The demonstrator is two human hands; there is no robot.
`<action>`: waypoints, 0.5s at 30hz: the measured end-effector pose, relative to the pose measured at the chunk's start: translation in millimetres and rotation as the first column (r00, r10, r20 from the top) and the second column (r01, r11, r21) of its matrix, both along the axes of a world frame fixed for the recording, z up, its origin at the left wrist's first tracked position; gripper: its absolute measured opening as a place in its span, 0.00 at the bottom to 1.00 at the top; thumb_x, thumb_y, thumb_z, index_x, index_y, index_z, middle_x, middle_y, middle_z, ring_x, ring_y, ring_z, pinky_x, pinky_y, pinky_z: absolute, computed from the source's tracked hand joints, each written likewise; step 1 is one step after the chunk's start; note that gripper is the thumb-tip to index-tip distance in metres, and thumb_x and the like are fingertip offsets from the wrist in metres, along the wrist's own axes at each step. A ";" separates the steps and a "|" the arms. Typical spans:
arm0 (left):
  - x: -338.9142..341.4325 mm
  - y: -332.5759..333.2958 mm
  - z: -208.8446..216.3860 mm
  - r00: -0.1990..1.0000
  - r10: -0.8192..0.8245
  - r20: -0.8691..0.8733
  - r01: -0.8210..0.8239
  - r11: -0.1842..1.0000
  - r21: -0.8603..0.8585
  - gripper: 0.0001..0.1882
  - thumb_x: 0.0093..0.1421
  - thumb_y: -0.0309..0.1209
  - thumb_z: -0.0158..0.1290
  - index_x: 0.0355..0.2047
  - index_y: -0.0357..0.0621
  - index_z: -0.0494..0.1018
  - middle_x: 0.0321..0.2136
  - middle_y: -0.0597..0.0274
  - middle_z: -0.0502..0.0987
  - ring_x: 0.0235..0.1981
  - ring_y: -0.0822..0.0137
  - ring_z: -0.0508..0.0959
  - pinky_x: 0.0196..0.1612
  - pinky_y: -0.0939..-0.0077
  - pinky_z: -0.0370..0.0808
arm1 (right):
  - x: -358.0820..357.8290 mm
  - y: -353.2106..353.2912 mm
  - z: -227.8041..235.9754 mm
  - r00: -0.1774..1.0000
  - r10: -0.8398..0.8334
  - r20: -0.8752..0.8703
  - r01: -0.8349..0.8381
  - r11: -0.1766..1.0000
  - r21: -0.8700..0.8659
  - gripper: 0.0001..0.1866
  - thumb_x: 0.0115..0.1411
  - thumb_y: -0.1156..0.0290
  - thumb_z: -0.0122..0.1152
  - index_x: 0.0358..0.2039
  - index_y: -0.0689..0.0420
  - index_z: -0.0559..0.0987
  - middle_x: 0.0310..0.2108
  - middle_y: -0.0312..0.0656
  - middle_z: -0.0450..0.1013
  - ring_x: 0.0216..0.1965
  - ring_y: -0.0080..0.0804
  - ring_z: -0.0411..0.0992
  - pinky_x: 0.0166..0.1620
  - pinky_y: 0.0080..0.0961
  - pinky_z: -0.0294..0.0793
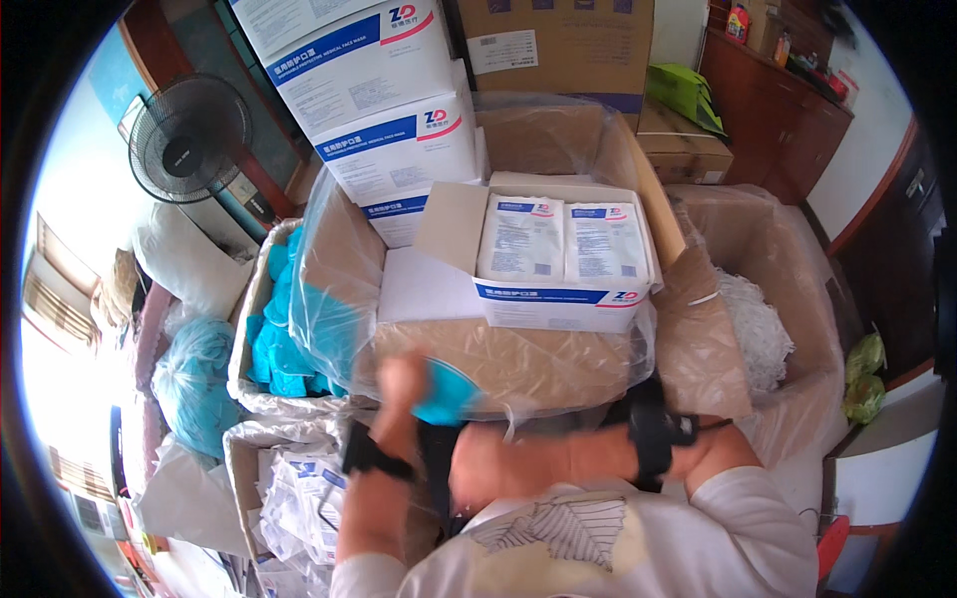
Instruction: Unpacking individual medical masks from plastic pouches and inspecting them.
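Note:
My left hand (402,377) is raised in front of the large open carton, closed and smeared by motion. A teal face mask (446,395) extends from its right side, apparently in its grip. Low in front of my body is my right hand (483,466), just below the mask; its fingers are too blurred to read. Ahead of both hands, an open white box (558,314) holds two white printed packets, a left packet (521,237) and a right packet (605,242). The box rests in the plastic-lined carton (508,364), its left flap folded out.
Stacked white boxes (389,140) rise behind on the left. A lined bin of teal masks (279,344) and a bin of printed wrappers (304,503) stand at my left. To the right, a carton (802,289) holds white strands (750,334). A fan (187,149) stands far left.

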State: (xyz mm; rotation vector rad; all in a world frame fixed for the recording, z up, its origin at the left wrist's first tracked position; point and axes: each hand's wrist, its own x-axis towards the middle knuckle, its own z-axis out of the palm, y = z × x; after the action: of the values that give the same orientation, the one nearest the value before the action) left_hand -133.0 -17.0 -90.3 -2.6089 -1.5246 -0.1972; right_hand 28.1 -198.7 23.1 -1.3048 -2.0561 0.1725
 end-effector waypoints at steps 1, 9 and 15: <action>-55.9 37.5 -24.2 0.870 0.318 0.377 -0.265 0.946 -0.186 0.11 0.59 0.32 0.41 0.24 0.43 0.70 0.14 0.51 0.72 0.16 0.55 0.73 0.18 0.62 0.67 | -15.0 -25.1 -0.3 0.963 -0.264 0.062 0.257 0.962 0.093 0.12 0.47 0.64 0.52 0.16 0.60 0.70 0.18 0.47 0.67 0.24 0.40 0.67 0.33 0.38 0.65; -0.5 4.1 125.6 -0.432 0.578 0.692 0.817 0.576 0.029 0.27 0.65 0.49 0.29 0.11 0.51 0.57 0.16 0.69 0.60 0.23 0.72 0.62 0.31 0.77 0.61 | 77.1 76.7 13.0 0.741 -0.031 -0.671 -0.215 0.936 -0.280 0.12 0.62 0.65 0.46 0.34 0.61 0.71 0.28 0.40 0.69 0.33 0.30 0.68 0.40 0.25 0.66; 45.8 -48.7 137.9 -0.516 0.695 0.501 0.831 0.547 0.098 0.27 0.65 0.47 0.27 0.11 0.52 0.56 0.43 0.59 0.71 0.49 0.65 0.65 0.52 0.67 0.59 | 54.4 86.6 41.3 0.689 0.026 -0.725 -0.333 0.899 -0.285 0.17 0.58 0.60 0.53 0.38 0.62 0.70 0.28 0.36 0.66 0.33 0.28 0.66 0.37 0.25 0.67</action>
State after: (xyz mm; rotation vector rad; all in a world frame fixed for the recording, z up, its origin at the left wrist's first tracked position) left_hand -87.2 -65.7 47.6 0.4923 0.0839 1.1400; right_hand 82.5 -112.0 64.4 -1.0021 -1.4869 1.0752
